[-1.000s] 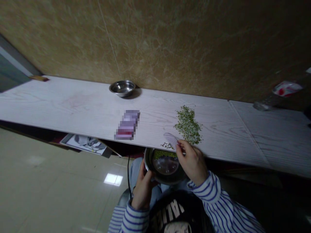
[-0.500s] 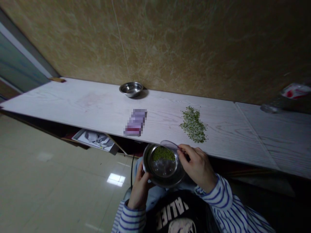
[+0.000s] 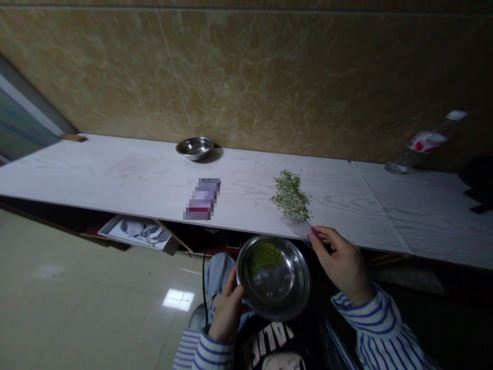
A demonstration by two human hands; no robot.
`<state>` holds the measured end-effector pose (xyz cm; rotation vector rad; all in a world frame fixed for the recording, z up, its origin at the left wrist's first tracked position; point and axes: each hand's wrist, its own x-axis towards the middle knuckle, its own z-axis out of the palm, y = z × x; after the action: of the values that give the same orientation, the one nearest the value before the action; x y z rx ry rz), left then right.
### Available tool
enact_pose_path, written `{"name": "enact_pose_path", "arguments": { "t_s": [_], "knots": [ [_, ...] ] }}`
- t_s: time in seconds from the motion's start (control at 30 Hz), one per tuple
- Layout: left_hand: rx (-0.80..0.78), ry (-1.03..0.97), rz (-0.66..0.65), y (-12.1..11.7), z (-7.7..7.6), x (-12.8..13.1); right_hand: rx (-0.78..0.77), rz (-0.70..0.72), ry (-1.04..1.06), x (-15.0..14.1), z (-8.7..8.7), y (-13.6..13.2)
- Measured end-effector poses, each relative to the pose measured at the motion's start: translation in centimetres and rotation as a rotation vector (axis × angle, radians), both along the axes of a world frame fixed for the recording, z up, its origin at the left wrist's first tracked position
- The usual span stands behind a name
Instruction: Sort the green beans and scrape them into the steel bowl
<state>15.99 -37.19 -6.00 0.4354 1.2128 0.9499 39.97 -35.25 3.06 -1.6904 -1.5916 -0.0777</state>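
Observation:
My left hand [image 3: 227,308] grips the left rim of a steel bowl [image 3: 287,290] held below the table's front edge. A small heap of green beans [image 3: 265,255] lies in the bowl's far side. My right hand [image 3: 342,262] pinches a small clear plastic scoop [image 3: 299,227], whose tip rests at the table edge just below a loose pile of green beans [image 3: 290,196] on the white wooden table [image 3: 115,174]. The scoop is to the right of the bowl.
A second steel bowl [image 3: 194,147] stands at the back of the table by the marbled wall. A small blurred packet [image 3: 202,199] lies left of the bean pile. A plastic bottle [image 3: 425,141] lies at the far right. Below the table is a tiled floor and a drawer with a picture [image 3: 135,231].
My right hand with the scoop has moved from over the bowl's rim to the right, up to the table edge by the bean pile. The bowl has come lower and nearer to me.

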Motion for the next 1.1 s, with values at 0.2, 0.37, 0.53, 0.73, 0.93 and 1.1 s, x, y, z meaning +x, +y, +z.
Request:
{"name": "enact_pose_path", "arguments": {
  "t_s": [0.2,0.37,0.53,0.73,0.93,1.1],
  "knots": [
    [-0.098,-0.039,-0.007,-0.3,0.2,1.3,0.029,-0.076,0.013,1.9,-0.1,-0.6],
    [-0.078,-0.017,-0.042,0.1,0.0,1.5,0.031,-0.1,0.037,3.3,-0.4,-0.8],
    [-0.084,0.037,-0.077,0.9,0.0,1.4,0.037,-0.15,0.082,5.4,-0.9,-0.7],
    [-0.095,0.069,-0.069,1.6,1.0,2.5,-0.045,-0.069,0.035,7.4,-1.2,-0.2],
    [-0.111,0.006,-0.109,1.4,0.7,3.6,-0.105,0.162,-0.072,7.9,-0.9,1.9],
    [-0.107,0.024,-0.064,1.9,0.3,3.7,-0.149,0.254,-0.081,8.1,-1.1,4.5]
  ]
}}
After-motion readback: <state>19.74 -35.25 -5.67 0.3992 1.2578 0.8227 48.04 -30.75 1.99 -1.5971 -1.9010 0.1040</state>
